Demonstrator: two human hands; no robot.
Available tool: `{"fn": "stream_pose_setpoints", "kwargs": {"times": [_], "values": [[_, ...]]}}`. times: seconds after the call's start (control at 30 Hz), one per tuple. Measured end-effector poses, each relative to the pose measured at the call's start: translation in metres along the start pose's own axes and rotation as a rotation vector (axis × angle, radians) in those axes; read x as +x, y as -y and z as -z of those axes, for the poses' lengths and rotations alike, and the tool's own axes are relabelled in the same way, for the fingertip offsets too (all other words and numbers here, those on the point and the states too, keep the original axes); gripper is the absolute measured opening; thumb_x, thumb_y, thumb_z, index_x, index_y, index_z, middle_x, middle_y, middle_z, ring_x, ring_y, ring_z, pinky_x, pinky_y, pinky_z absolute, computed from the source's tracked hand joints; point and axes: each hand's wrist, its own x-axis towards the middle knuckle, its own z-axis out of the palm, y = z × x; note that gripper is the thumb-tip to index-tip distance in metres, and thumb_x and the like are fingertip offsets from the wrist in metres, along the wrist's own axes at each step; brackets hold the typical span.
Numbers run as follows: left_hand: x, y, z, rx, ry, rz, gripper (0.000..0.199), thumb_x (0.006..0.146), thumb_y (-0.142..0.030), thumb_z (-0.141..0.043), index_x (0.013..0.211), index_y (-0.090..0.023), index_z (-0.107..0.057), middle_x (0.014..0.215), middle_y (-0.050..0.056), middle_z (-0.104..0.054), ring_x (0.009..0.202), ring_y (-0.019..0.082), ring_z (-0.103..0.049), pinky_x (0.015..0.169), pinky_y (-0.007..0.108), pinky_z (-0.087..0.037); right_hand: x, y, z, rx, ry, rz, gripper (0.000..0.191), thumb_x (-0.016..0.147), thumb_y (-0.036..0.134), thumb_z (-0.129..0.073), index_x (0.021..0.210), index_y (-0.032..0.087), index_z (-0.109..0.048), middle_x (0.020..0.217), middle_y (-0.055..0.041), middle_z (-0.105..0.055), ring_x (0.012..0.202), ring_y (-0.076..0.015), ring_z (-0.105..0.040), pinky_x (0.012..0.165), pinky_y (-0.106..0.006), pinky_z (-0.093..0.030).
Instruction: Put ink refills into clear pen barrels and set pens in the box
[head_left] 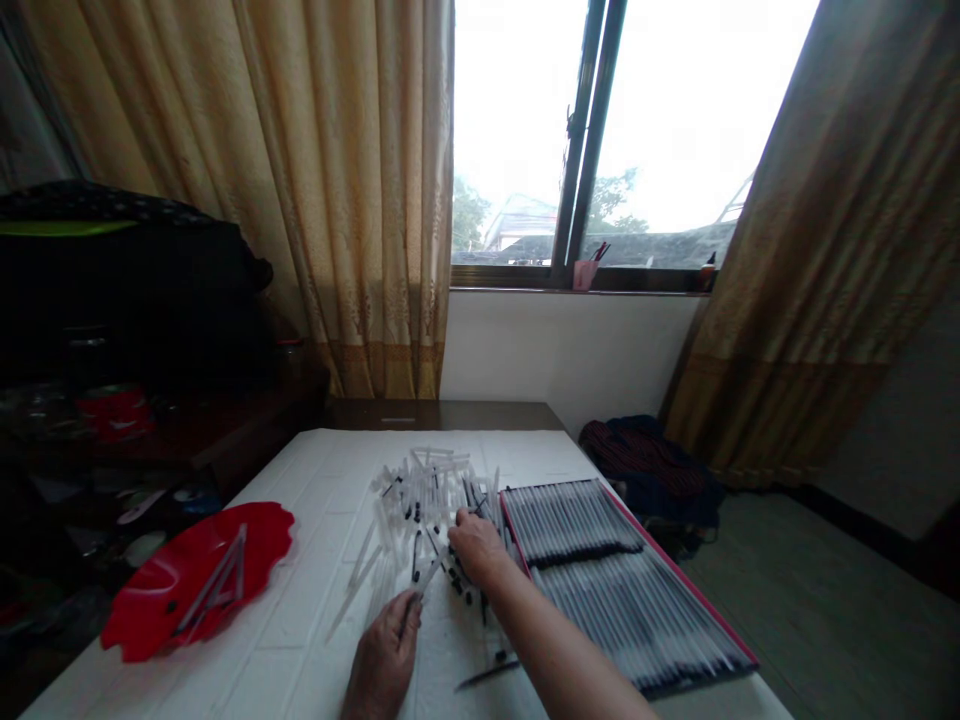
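My left hand (385, 650) is closed around a slim clear tube (430, 575) with its tip pointing up and to the right. Beyond it my right hand (475, 545) reaches into a loose pile of clear tubes (431, 480) and small black pieces; its fingers are pinched together, and what they hold is too small to make out. Right of that hand lies a red-edged tray (697, 592) filled with two rows of dark-ended clear pens (581, 515). A thin dark pen (487, 676) rests near the front of the white table (277, 640).
A red scalloped dish (262, 535) holding a few clear tubes stands at the left. A dark cluttered shelf (225, 435) is further left. Folded dark clothes (649, 460) lie beyond the table's right edge. A pink cup (585, 275) stands on the windowsill.
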Motion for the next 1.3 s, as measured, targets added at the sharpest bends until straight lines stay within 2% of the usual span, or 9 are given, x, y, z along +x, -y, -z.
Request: {"fn": "stream_pose_setpoints", "kwargs": {"times": [0.1, 0.23, 0.43, 0.6, 0.73, 0.87, 0.97, 1.07, 1.3], "values": [[-0.001, 0.0, 0.0, 0.0, -0.007, -0.007, 0.016, 0.068, -0.033, -0.067, 0.083, -0.029, -0.071, 0.076, 0.005, -0.074, 0.077, 0.026, -0.069, 0.076, 0.029, -0.051, -0.001, -0.003, -0.003, -0.087, 0.041, 0.055, 0.025, 0.091, 0.029, -0.057, 0.112, 0.016, -0.057, 0.112, -0.0058, -0.06, 0.094, -0.0193, -0.061, 0.08, -0.039, -0.052], [-0.001, -0.001, 0.0, 0.056, -0.003, -0.025, 0.022, 0.071, -0.035, -0.061, 0.091, -0.029, -0.07, 0.069, 0.003, -0.073, 0.071, 0.025, -0.069, 0.07, 0.029, -0.052, -0.009, -0.01, -0.002, -0.132, 0.042, 0.119, 0.025, 0.091, 0.028, -0.056, 0.113, 0.017, -0.057, 0.115, -0.0062, -0.059, 0.097, -0.0203, -0.06, 0.082, -0.041, -0.051], [-0.002, -0.004, 0.0, 0.139, -0.004, -0.069, 0.019, 0.076, -0.033, -0.055, 0.089, -0.027, -0.068, 0.068, 0.005, -0.073, 0.068, 0.024, -0.07, 0.068, 0.028, -0.051, -0.008, -0.006, 0.002, -0.035, 0.01, 0.12, 0.026, 0.091, 0.03, -0.057, 0.113, 0.015, -0.057, 0.112, -0.0064, -0.06, 0.094, -0.0194, -0.062, 0.08, -0.04, -0.052], [-0.003, -0.006, 0.0, 0.137, -0.004, -0.081, 0.018, 0.077, -0.034, -0.055, 0.087, -0.027, -0.068, 0.068, 0.005, -0.073, 0.07, 0.024, -0.069, 0.068, 0.028, -0.05, -0.016, -0.002, 0.018, 0.222, -0.209, 0.043, 0.016, 0.09, 0.018, -0.052, 0.096, 0.018, -0.067, 0.103, -0.0073, -0.066, 0.093, -0.0195, -0.063, 0.082, -0.033, -0.048], [-0.004, -0.004, -0.001, 0.119, 0.001, -0.091, 0.019, 0.076, -0.033, -0.057, 0.089, -0.027, -0.069, 0.07, 0.004, -0.073, 0.07, 0.024, -0.07, 0.07, 0.028, -0.05, -0.039, -0.006, 0.029, 0.526, -0.493, -0.08, 0.024, 0.09, 0.021, -0.046, 0.104, 0.02, -0.065, 0.103, -0.008, -0.069, 0.095, -0.0186, -0.063, 0.085, -0.028, -0.046], [-0.005, 0.002, -0.002, 0.126, -0.013, -0.144, 0.019, 0.077, -0.033, -0.058, 0.091, -0.028, -0.07, 0.069, 0.003, -0.073, 0.071, 0.023, -0.07, 0.072, 0.027, -0.052, -0.063, -0.012, 0.028, 0.859, -0.704, -0.215, 0.036, 0.089, 0.039, -0.042, 0.108, 0.013, -0.058, 0.092, -0.0101, -0.07, 0.077, -0.0188, -0.067, 0.064, -0.026, -0.053], [-0.005, 0.007, -0.003, 0.17, -0.042, -0.244, 0.019, 0.078, -0.032, -0.057, 0.092, -0.027, -0.069, 0.068, 0.001, -0.073, 0.069, 0.021, -0.071, 0.071, 0.025, -0.053, -0.071, -0.015, 0.026, 1.064, -0.788, -0.272, 0.043, 0.084, 0.05, -0.048, 0.103, 0.013, -0.057, 0.084, -0.0089, -0.07, 0.069, -0.0183, -0.066, 0.052, -0.024, -0.051], [-0.006, 0.01, -0.004, 0.218, -0.059, -0.357, 0.023, 0.082, -0.033, -0.049, 0.095, -0.026, -0.068, 0.068, 0.0, -0.073, 0.064, 0.018, -0.071, 0.066, 0.023, -0.055, -0.071, -0.016, 0.029, 1.217, -0.838, -0.291, 0.046, 0.077, 0.056, -0.055, 0.098, 0.015, -0.058, 0.081, -0.0067, -0.069, 0.067, -0.0172, -0.065, 0.049, -0.022, -0.049], [-0.006, 0.008, -0.003, 0.254, -0.059, -0.414, 0.024, 0.084, -0.032, -0.047, 0.094, -0.023, -0.067, 0.069, 0.0, -0.074, 0.064, 0.016, -0.071, 0.065, 0.022, -0.056, -0.067, -0.011, 0.033, 1.38, -0.857, -0.304, 0.043, 0.065, 0.052, -0.07, 0.089, 0.017, -0.062, 0.068, -0.0012, -0.066, 0.059, -0.0155, -0.061, 0.045, -0.022, -0.048]]}}
